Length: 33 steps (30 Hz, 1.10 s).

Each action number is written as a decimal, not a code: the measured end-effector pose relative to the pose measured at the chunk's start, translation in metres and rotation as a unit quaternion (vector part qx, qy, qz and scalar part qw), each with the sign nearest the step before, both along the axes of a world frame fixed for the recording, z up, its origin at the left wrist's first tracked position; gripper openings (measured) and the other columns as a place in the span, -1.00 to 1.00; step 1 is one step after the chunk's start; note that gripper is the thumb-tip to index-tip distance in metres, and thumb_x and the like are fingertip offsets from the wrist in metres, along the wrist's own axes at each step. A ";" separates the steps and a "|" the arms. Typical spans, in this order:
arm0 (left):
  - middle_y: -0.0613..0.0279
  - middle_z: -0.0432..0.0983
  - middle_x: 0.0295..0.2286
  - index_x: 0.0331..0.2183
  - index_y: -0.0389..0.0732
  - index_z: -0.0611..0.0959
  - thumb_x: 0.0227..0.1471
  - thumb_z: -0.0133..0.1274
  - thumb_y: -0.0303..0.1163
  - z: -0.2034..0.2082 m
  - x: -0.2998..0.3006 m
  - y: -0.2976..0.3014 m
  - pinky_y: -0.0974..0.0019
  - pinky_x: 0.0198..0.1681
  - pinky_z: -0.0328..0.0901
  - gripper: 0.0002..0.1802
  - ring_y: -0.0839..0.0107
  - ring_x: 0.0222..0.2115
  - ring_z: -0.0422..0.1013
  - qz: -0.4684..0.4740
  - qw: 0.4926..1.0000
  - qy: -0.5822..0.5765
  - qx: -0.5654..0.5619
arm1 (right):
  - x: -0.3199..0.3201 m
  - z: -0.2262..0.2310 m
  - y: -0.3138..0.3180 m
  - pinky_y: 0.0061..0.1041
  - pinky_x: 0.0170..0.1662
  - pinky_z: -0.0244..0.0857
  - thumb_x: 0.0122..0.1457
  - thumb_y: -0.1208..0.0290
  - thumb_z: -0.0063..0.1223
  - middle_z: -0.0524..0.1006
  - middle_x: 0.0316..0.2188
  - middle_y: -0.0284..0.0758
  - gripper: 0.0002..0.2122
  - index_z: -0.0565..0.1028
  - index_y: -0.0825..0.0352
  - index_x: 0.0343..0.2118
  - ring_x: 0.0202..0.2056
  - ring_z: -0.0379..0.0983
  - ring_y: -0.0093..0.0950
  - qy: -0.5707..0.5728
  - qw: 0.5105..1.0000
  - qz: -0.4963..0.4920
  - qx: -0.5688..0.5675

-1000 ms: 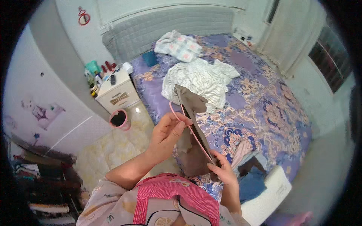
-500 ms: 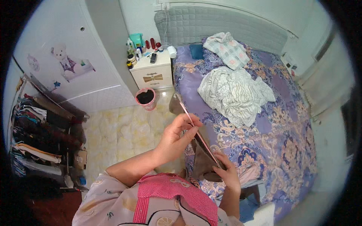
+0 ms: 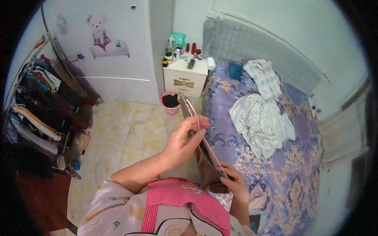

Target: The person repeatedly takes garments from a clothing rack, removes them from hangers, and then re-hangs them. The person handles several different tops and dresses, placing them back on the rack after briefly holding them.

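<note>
Left hand (image 3: 184,138) is pinching the hanger (image 3: 212,152), right hand (image 3: 235,184) its near end plus cloth (image 3: 205,170). They're slanting — across the bed's left edge (image 3: 206,98).

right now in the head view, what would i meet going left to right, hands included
hanging clothes → bear picture → left hand → right hand → checked cloth → pale curtain

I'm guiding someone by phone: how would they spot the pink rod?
Find the bed with the purple patterned cover. Near its left edge, the left hand pinches the pink rod, which slants along brown cloth to the right hand. Its thin, pale line stands out against the darker cloth.
</note>
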<state>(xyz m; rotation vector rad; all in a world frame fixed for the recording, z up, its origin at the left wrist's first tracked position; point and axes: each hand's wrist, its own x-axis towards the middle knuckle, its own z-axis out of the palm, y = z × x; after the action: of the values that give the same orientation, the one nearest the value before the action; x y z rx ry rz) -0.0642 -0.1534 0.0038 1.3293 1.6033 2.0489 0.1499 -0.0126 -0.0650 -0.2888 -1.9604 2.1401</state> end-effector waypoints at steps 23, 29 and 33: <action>0.18 0.48 -0.29 -0.05 -0.33 0.40 0.14 -0.17 -0.50 0.068 -0.217 -0.315 0.43 -0.19 0.31 -0.69 0.48 -0.26 0.42 0.332 0.931 0.153 0.002 | -0.342 0.050 -0.207 -0.39 0.14 -0.02 -0.25 0.42 0.08 0.34 0.00 -0.20 -0.50 0.43 0.44 -0.11 0.06 0.22 -0.35 0.109 0.962 0.246 0.044; 0.19 0.48 -0.29 -0.06 -0.31 0.42 0.14 -0.16 -0.50 0.064 -0.249 -0.368 0.43 -0.19 0.32 -0.69 0.47 -0.25 0.42 0.387 0.909 0.153 0.007 | -0.403 0.051 -0.253 -0.39 0.17 -0.07 -0.26 0.50 0.04 0.31 0.03 -0.21 -0.47 0.40 0.46 -0.08 0.10 0.18 -0.36 0.093 0.950 0.298 0.022; 0.21 0.49 -0.31 -0.07 -0.30 0.44 0.13 -0.14 -0.50 0.052 -0.274 -0.398 0.45 -0.22 0.32 -0.70 0.51 -0.29 0.41 0.437 0.887 0.148 -0.005 | -0.450 0.039 -0.273 -0.39 0.18 -0.07 -0.24 0.56 0.01 0.29 0.05 -0.18 -0.45 0.35 0.47 -0.03 0.11 0.18 -0.34 0.091 0.934 0.346 -0.016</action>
<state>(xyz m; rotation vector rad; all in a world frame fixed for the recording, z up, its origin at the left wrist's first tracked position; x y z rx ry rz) -0.3379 -0.5514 0.0563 1.0312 2.7231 2.3159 -0.3004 -0.2857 -0.0260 0.6794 -2.1183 2.4622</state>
